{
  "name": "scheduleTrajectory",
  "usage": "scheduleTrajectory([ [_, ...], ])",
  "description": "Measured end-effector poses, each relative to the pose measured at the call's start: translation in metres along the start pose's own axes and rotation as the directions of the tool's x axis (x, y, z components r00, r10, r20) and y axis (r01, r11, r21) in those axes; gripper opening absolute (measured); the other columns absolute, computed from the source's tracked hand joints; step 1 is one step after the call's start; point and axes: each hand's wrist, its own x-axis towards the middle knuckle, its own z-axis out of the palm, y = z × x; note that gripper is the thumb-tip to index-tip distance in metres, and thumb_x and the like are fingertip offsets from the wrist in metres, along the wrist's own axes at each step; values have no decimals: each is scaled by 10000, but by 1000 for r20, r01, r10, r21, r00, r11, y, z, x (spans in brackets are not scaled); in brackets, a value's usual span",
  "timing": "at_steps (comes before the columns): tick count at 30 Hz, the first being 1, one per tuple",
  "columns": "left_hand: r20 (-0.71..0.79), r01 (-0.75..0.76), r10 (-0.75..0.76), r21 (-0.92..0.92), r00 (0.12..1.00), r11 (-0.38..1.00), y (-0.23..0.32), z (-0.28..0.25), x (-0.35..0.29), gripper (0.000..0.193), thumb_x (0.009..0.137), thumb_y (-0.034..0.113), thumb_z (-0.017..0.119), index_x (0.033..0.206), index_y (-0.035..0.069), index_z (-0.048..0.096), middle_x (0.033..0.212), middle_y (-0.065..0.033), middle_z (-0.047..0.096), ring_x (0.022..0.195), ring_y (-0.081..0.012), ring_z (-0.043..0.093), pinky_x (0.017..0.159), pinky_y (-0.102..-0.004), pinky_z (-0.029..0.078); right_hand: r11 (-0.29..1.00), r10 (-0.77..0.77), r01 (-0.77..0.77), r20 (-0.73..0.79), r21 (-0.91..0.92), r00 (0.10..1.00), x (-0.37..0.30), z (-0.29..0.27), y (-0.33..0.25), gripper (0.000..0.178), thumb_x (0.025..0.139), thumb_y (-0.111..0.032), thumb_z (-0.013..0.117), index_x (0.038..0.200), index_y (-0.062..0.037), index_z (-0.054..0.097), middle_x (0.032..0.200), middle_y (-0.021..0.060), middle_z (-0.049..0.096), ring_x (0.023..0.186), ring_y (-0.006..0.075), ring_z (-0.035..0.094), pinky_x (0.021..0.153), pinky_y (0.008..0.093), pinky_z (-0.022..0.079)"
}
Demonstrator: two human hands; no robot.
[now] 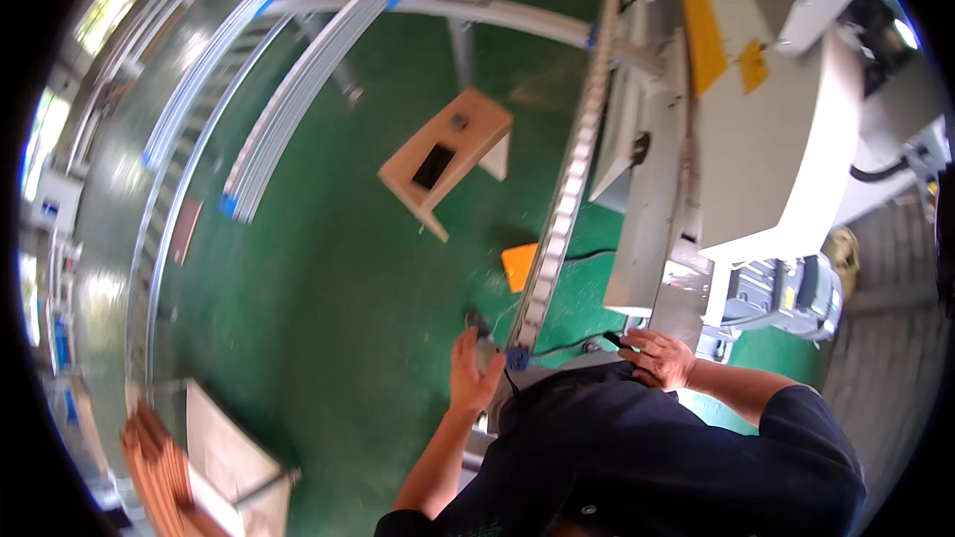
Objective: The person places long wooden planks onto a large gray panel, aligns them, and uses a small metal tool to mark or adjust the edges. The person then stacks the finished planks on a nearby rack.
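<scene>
Left hand (472,378) held open beside rail (561,226), whose near end is placed between hands. Right hand (665,358): grip cannot be told. Rail judged stiff, heavy; best held by edges.

1. Your head camera, the left one of a side-by-side pair, looks steeply down past your dark shirt (657,447), at bottom centre and right.
2. It faces ahead of you: the small wooden table (468,144) lies farther off, at upper centre.
3. Your left hand (473,378) and right hand (659,358) appear nearer, below mid-frame.
4. Its fisheye lens bends the metal rails (316,70), upper left.
</scene>
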Motion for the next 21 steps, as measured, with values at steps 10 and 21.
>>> scheduleTrajectory([
  [10,259,-583,591,-114,764,804,-151,134,88,574,985,332,519,1386,-53,379,1405,-304,385,1289,-400,408,1094,-452,323,970,35,2,148,-243,988,9,15,1,335,920,-306,564,1191,-114,606,1357,96,512,1320,269,427,1112,425,350],
  [21,723,221,89,-323,685,920,0,15,132,648,954,305,564,1437,-22,283,1305,-180,489,1190,-275,494,1016,-373,395,984,44,-34,53,-177,998,-3,32,-3,271,941,-276,546,1083,-76,660,1291,117,566,1287,286,462,1088,403,380],
])
